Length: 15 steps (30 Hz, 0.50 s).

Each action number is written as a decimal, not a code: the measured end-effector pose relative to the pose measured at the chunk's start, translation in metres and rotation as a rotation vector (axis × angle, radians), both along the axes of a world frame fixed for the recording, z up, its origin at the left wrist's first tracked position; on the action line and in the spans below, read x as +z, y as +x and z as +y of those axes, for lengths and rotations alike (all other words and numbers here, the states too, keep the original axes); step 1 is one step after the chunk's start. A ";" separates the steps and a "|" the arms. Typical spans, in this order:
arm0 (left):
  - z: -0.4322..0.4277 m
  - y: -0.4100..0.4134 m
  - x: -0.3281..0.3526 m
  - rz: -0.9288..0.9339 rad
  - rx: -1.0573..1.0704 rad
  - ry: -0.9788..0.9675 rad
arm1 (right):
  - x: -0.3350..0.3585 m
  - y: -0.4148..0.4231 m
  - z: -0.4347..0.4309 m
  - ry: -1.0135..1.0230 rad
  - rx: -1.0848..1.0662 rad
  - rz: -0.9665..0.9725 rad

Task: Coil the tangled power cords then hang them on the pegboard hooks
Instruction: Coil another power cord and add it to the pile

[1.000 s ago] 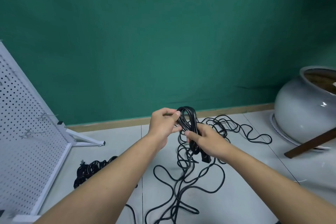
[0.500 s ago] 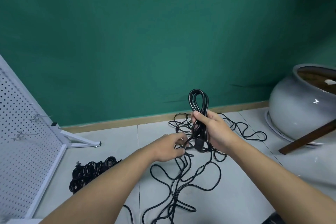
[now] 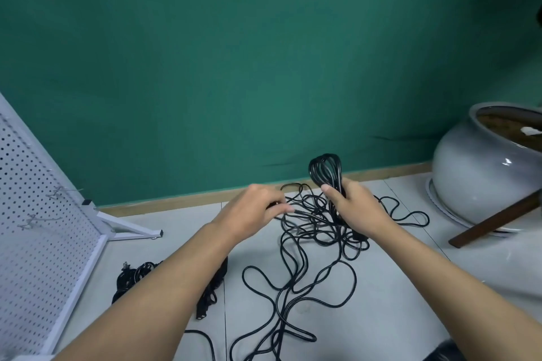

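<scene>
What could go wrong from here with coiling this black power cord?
1. The loose cord crosses itself many times on the floor; pulling it with the left hand may tighten a knot.
2. The coil in the right hand is gripped only low down, so its loops might slip apart.

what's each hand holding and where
Right hand grips the cord coil around its middle, loops sticking up; left hand pinches a loose strand.

Left hand (image 3: 258, 209) off coil (image 3: 325, 170), onto loose strand (image 3: 305, 212).
</scene>
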<state>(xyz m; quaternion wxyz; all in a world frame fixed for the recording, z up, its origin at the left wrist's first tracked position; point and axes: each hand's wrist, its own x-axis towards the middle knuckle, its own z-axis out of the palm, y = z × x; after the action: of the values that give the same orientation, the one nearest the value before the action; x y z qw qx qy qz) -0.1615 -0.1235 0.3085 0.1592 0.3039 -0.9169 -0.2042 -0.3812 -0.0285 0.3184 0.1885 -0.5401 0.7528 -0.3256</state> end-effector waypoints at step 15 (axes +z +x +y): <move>0.005 -0.011 0.016 0.436 0.028 0.012 | 0.000 0.029 0.005 0.217 0.491 -0.121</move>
<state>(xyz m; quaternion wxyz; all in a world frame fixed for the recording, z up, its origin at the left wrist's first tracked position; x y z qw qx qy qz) -0.1723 -0.1181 0.3248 0.3548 0.2659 -0.8552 -0.2685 -0.3522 -0.0240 0.3186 0.3633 -0.6627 0.6170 -0.2193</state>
